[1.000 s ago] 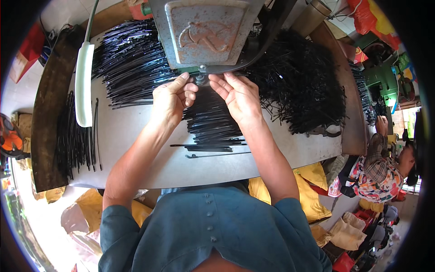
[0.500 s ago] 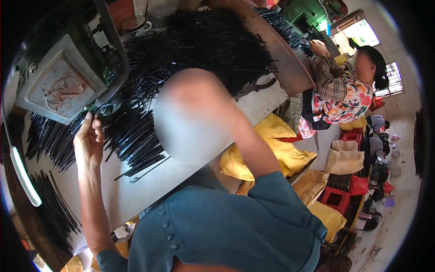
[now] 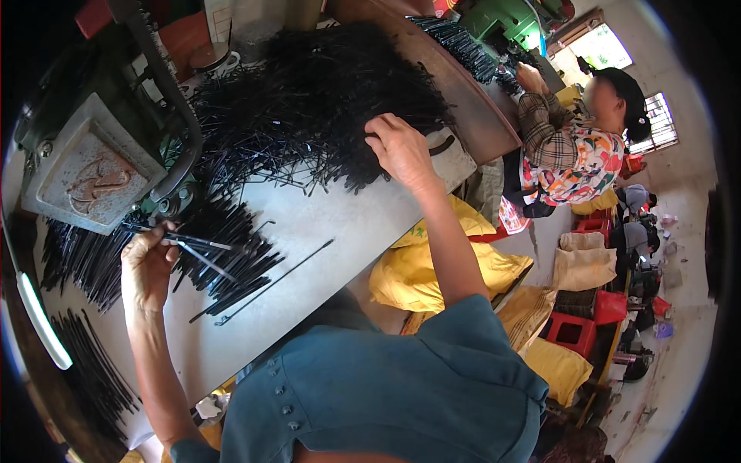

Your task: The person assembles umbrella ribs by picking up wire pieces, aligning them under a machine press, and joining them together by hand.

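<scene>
My left hand (image 3: pixel 147 266) pinches a few thin black metal rods (image 3: pixel 193 245) beside the grey press machine (image 3: pixel 93 174). More black rods (image 3: pixel 231 258) lie fanned on the grey worktable (image 3: pixel 324 231) just right of that hand. My right hand (image 3: pixel 401 150) reaches out and rests its fingers on the big tangled heap of black rods (image 3: pixel 324 92) at the far side of the table. Whether it grips any rod is hidden by the heap.
Further rod bundles lie at the table's left edge (image 3: pixel 85 370). A white tube lamp (image 3: pixel 42 320) sits at the left. Yellow sacks (image 3: pixel 440 270) and red crates (image 3: pixel 575 332) stand below the table. Another person (image 3: pixel 579 147) sits at the right.
My view has swung to the right. My right hand left the machine and reached to the big heap. My left hand stays by the machine with rods.
</scene>
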Demonstrator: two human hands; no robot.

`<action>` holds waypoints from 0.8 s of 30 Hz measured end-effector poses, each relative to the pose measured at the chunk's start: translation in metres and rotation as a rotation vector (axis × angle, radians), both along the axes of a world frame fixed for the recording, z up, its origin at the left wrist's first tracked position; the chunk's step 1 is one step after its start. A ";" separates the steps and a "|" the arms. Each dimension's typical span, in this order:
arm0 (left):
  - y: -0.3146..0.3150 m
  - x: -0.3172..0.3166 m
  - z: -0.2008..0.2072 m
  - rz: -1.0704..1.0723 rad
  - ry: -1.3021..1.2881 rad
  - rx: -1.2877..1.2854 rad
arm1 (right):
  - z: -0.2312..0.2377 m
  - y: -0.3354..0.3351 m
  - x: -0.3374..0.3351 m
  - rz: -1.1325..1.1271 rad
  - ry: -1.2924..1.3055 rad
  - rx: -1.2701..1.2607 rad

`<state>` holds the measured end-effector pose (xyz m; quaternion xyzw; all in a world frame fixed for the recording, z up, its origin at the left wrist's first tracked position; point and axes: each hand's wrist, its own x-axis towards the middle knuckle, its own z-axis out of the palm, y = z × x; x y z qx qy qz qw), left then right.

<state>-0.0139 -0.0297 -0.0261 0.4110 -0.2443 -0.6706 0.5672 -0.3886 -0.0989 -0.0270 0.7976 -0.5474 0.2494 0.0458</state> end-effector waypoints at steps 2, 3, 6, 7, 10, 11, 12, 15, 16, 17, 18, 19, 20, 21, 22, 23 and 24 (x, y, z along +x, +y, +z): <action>0.002 -0.004 0.005 0.055 -0.006 0.043 | 0.004 0.003 0.004 -0.064 0.049 0.041; 0.002 -0.002 0.003 0.052 -0.008 0.046 | 0.003 0.004 0.001 -0.067 0.048 0.043; 0.004 0.003 0.002 0.018 -0.023 0.048 | 0.006 0.007 -0.011 0.068 -0.094 0.107; 0.004 0.002 0.002 0.022 -0.023 0.052 | 0.009 0.010 -0.009 0.072 -0.095 0.110; 0.005 0.003 0.003 0.050 -0.105 0.073 | 0.010 0.015 -0.002 0.175 0.001 0.047; 0.006 0.005 0.001 0.059 -0.106 0.077 | 0.008 0.015 0.002 0.170 -0.017 0.109; 0.007 0.008 -0.002 0.035 -0.122 0.079 | 0.005 0.014 0.007 0.170 -0.037 0.171; 0.010 0.005 0.003 0.061 -0.148 0.122 | 0.005 0.015 0.020 0.199 -0.002 0.011; 0.010 0.003 0.004 0.043 -0.110 0.098 | 0.010 0.016 0.029 0.260 -0.016 -0.106; 0.007 -0.004 0.005 0.073 -0.168 0.116 | 0.014 0.017 0.034 0.296 0.000 -0.146; 0.007 -0.009 0.005 0.061 -0.183 0.084 | 0.019 0.019 0.043 0.315 0.019 -0.187; 0.008 -0.009 0.002 0.014 -0.160 0.026 | 0.025 0.022 0.051 0.331 0.045 -0.175; 0.009 -0.008 0.002 0.030 -0.184 0.056 | 0.034 0.022 0.054 0.335 0.106 -0.104; 0.011 -0.004 -0.004 0.036 -0.179 0.050 | 0.038 0.020 0.051 0.288 0.163 -0.023; 0.013 -0.002 -0.004 0.048 -0.196 0.042 | 0.043 0.021 0.044 0.201 0.211 0.082; 0.014 -0.003 -0.004 0.055 -0.211 0.033 | 0.045 0.021 0.036 0.136 0.260 0.175; 0.014 -0.002 -0.001 0.045 -0.235 0.039 | 0.043 0.019 0.026 0.107 0.303 0.209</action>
